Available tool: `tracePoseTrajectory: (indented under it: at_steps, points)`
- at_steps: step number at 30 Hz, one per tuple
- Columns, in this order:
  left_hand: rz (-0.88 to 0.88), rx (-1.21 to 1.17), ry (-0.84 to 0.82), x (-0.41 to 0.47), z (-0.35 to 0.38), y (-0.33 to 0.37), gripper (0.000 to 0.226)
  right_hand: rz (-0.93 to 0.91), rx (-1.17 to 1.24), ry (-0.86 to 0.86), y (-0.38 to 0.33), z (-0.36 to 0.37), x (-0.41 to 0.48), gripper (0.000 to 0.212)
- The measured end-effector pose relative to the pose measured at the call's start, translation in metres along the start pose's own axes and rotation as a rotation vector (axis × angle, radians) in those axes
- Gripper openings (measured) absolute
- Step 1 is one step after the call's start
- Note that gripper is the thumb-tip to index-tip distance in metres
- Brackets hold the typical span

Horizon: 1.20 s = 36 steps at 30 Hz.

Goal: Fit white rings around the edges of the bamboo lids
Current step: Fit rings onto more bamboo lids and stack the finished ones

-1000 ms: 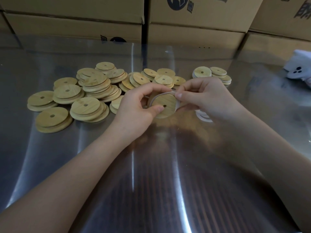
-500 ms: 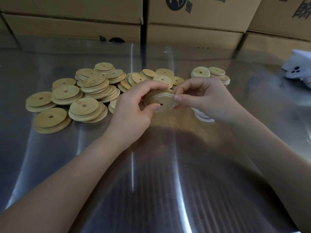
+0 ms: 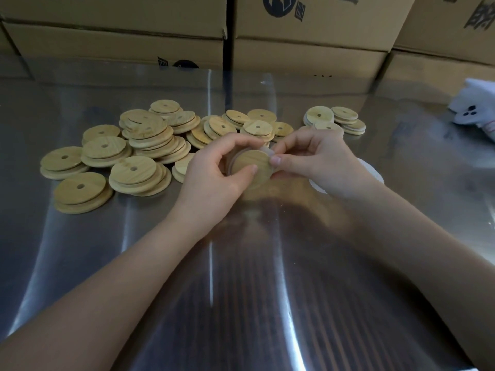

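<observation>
Head view: the left hand (image 3: 214, 178) grips one lid (image 3: 250, 167), held up off the table (image 3: 241, 290) and tilted toward the camera. Its thumb lies on the lid's face and its fingers curl over the far rim. The right hand (image 3: 318, 162) meets it at the lid's right edge and pinches the ring (image 3: 267, 152) there between thumb and forefinger. Only a short white arc shows beside those fingertips; how much of the ring is seated cannot be told.

The step looks like working the ring onto the rim. It would go best if the left hand holds the seated part down and turns the lid. The right hand can then stretch the ring a little at a time and roll it flat into place, with no twist and no sharp tug.

Bare lids (image 3: 139, 145) are heaped left of and beyond the left hand. A small stack (image 3: 334, 119), probably ringed, sits beyond the right hand. Spare rings (image 3: 372, 170) lie partly hidden under the right wrist.
</observation>
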<state>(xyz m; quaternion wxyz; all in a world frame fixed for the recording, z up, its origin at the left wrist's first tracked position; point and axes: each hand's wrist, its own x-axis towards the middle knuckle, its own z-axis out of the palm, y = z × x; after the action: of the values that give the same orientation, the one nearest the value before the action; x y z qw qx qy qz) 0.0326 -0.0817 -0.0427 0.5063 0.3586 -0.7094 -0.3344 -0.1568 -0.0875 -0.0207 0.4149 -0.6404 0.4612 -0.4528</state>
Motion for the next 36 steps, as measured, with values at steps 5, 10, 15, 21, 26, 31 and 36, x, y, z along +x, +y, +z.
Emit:
tracePoseTrajectory:
  at_steps: [5,10,15,21,26,31,36]
  points:
    - [0.001,0.051,0.018,0.0020,0.0000,-0.0012,0.031,0.014,0.001,0.001,0.0013,0.0049,-0.0003,0.010]
    - [-0.015,0.006,0.054,0.0028,-0.0013,-0.0032,0.031,0.054,-0.027,-0.034,0.0008,0.0028,-0.0010,0.015]
    - [-0.032,-0.070,0.055,0.0060,-0.0026,-0.0007,0.034,0.025,0.010,-0.013,-0.0016,0.0039,-0.0010,0.013]
    - [-0.051,-0.109,0.039,0.0060,-0.0047,-0.0005,0.033,0.019,0.005,-0.024,-0.0037,0.0037,-0.0022,0.009]
    - [-0.072,-0.145,0.020,0.0050,-0.0056,-0.0028,0.032,-0.011,-0.054,-0.007,-0.0027,0.0080,-0.0033,0.011]
    - [-0.074,-0.134,-0.023,0.0037,-0.0039,-0.0043,0.031,0.002,-0.079,0.070,-0.0030,0.0093,-0.0036,0.010]
    - [-0.035,-0.098,-0.012,0.0035,-0.0021,-0.0035,0.033,0.049,-0.042,0.032,-0.0070,0.0101,-0.0045,0.009]
